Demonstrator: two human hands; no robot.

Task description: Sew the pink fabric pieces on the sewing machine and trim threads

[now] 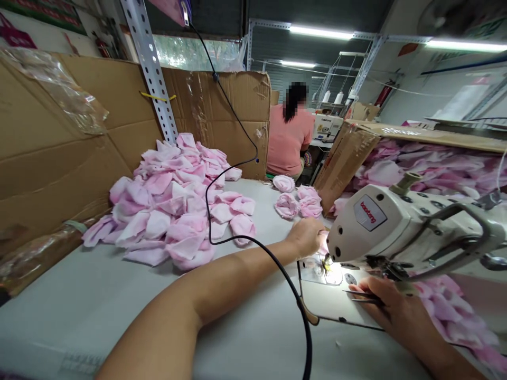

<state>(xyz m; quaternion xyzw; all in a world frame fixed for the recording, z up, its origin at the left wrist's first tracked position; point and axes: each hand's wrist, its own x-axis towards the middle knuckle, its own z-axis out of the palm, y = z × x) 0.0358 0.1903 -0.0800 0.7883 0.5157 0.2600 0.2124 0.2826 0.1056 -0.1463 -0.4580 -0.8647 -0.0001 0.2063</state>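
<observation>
1. Right hand (390, 301): fingers closed around a pair of slim tweezers (362, 298), whose two tips point left over the machine's bed plate and stand slightly apart.
2. Left hand (307, 237): extended to the far side of the needle area, fingers bent beside a pink fabric piece (324, 241). The machine head partly hides the fingertips, so whether they grip or merely press the cloth cannot be told.
3. Position of the pink fabric piece: just behind the lit needle area, beside the left fingers.
4. Sewing machine (370, 221): white head with a red-lettered "baoteng" badge, its lamp lighting the bed plate (336, 302).
5. Gathered pink rounds (287, 206): a small cluster on the grey tabletop (245, 327), beyond the left hand.
6. Heap of pink fabric pieces (170, 200): left of the rounds, against cardboard walls (222, 100); a black cable (279, 264) crosses in front.
7. Pink cloth strips (451, 311): right of the right hand, below the machine arm.
8. Cardboard box (344, 158): behind the machine, filled with more pink cloth.
9. Background: a co-worker in a coral shirt (291, 140), seen from behind, near a second sewing machine (328, 126) beneath fluorescent tubes (320, 32).
</observation>
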